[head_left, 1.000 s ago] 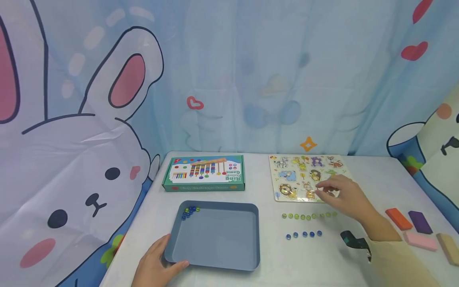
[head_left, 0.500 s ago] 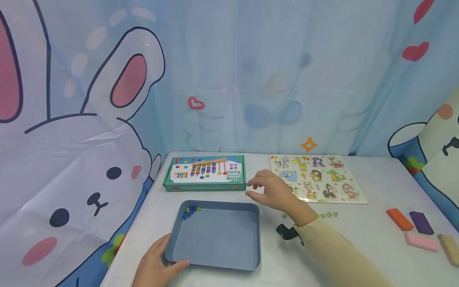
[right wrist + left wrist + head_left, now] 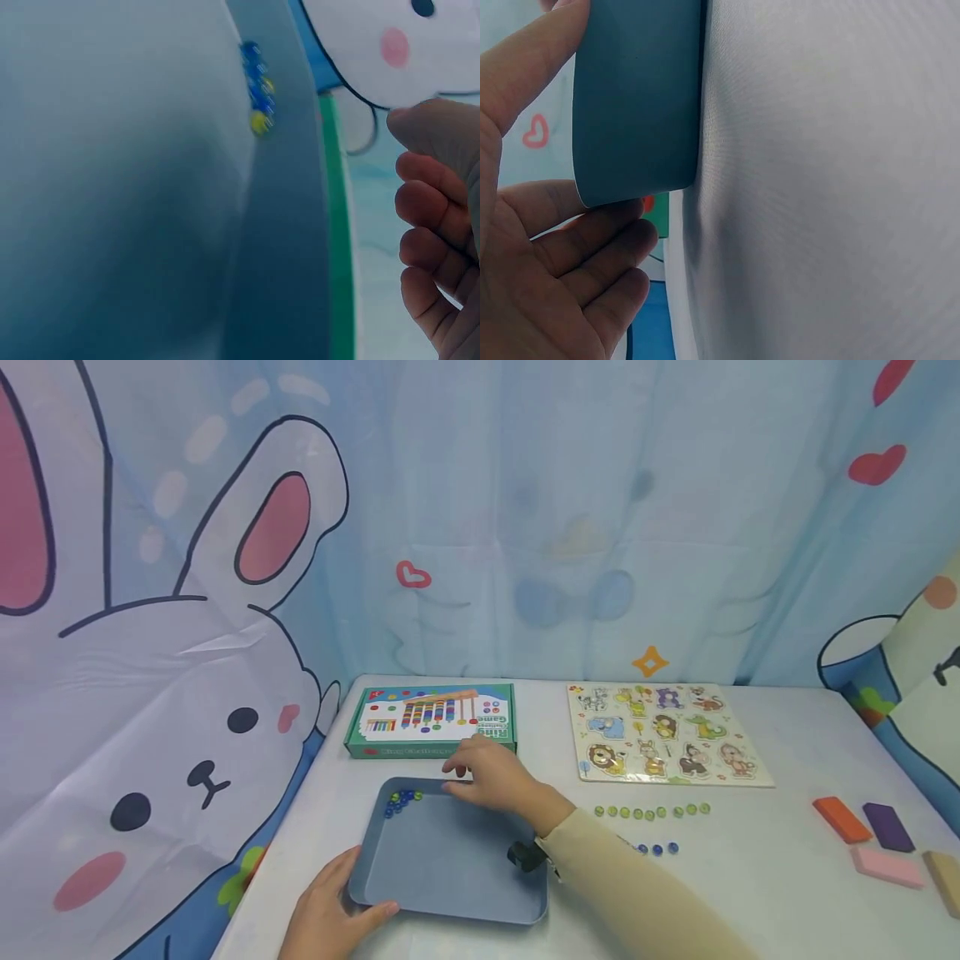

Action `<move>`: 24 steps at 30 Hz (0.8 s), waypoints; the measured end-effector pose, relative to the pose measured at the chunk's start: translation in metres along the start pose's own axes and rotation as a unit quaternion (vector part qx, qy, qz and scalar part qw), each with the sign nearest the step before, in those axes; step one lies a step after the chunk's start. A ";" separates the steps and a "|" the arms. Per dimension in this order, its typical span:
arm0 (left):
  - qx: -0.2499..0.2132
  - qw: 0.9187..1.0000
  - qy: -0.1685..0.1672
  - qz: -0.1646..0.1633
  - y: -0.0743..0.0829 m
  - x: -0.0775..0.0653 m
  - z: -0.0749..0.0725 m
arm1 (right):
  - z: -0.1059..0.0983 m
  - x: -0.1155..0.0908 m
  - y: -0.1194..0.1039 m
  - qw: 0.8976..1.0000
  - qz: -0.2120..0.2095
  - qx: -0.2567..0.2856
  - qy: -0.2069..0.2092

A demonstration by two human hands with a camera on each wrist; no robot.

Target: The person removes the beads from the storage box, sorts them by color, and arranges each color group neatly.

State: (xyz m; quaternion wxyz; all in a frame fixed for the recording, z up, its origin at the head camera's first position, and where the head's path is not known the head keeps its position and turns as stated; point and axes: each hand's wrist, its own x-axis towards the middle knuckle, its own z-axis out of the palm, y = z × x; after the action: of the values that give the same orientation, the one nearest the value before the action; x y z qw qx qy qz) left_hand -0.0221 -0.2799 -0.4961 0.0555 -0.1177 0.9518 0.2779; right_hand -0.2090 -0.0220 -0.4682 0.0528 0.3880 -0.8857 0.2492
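My left hand (image 3: 327,906) holds the near left corner of a blue-grey tray (image 3: 450,917), thumb along its front wall and fingers at its left side. In the left wrist view the tray's wall (image 3: 637,97) stands between thumb and fingers. Over the tray's back rim hovers my right hand (image 3: 498,781), fingers loosely curled, thumb and forefinger apart. Nothing shows between the fingers (image 3: 424,206) in the right wrist view. Several blue and green glass marbles (image 3: 402,802) lie together in the tray's far left corner, left of that hand.
A row of green marbles (image 3: 649,814) lies right of the tray; nearer, a row of blue marbles (image 3: 657,850) is partly hidden by the right sleeve. Behind stand a ring game box (image 3: 431,722) and an animal puzzle board (image 3: 667,735). Coloured blocks (image 3: 888,867) lie far right.
My right hand has swept left from above the puzzle board, past the marble rows, to the tray's back rim. The left hand has stayed at the tray's corner.
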 end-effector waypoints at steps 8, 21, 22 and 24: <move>-0.003 1.000 0.003 0.004 0.001 -0.001 -0.002 | 0.034 0.018 -0.017 1.000 -0.021 0.005 -0.019; -0.014 1.000 0.014 0.004 -0.001 -0.001 -0.001 | 0.052 0.036 -0.039 0.997 -0.044 -0.057 -0.042; -0.015 1.000 0.015 0.004 -0.001 -0.001 -0.001 | 0.053 0.037 -0.040 0.996 -0.041 -0.062 -0.044; -0.014 1.000 0.017 0.005 -0.001 -0.002 0.000 | 0.056 0.038 -0.041 0.996 -0.037 -0.072 -0.049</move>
State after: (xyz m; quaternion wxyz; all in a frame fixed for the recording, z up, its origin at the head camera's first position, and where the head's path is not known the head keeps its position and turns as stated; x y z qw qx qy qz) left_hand -0.0203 -0.2806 -0.4964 0.0364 -0.1183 0.9491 0.2896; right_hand -0.2005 -0.0977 -0.4891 0.0465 0.4271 -0.8881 0.1633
